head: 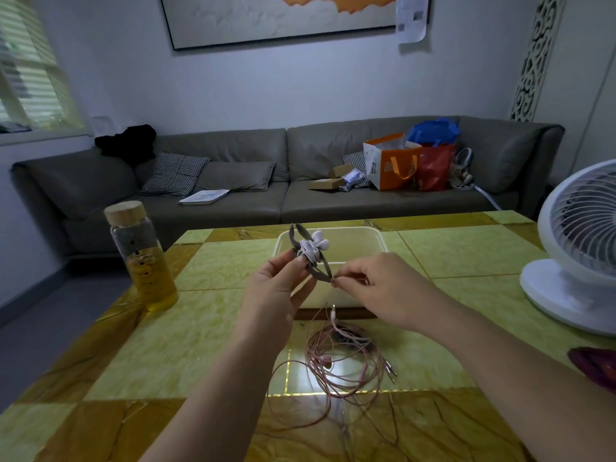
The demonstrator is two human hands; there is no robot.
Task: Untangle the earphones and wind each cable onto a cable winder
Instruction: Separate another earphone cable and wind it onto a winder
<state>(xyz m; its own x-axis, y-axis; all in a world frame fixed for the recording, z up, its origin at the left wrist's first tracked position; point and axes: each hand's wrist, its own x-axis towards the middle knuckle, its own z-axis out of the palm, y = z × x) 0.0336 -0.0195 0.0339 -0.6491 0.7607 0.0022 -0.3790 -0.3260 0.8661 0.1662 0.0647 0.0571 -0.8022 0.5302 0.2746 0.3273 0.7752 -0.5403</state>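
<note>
Forearms [233,378] raised | left hand [276,288] grips winder [320,273] | right hand [383,288] pinches winder tip

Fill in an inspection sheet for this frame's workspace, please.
Surface: tiled table, yellow-green and brown, glossy.
Job's things: grey cable winder wound with white earphones, held in front of a white tray.
Clutter: bottle of amber liquid at left; white fan at right; purple item at right edge.
Grips: left hand holds the cable winder; right hand pinches its lower tip.
Cables: pink earphones lie tangled on the table.
Surroundings: grey sofa with bags and cushions.
</note>
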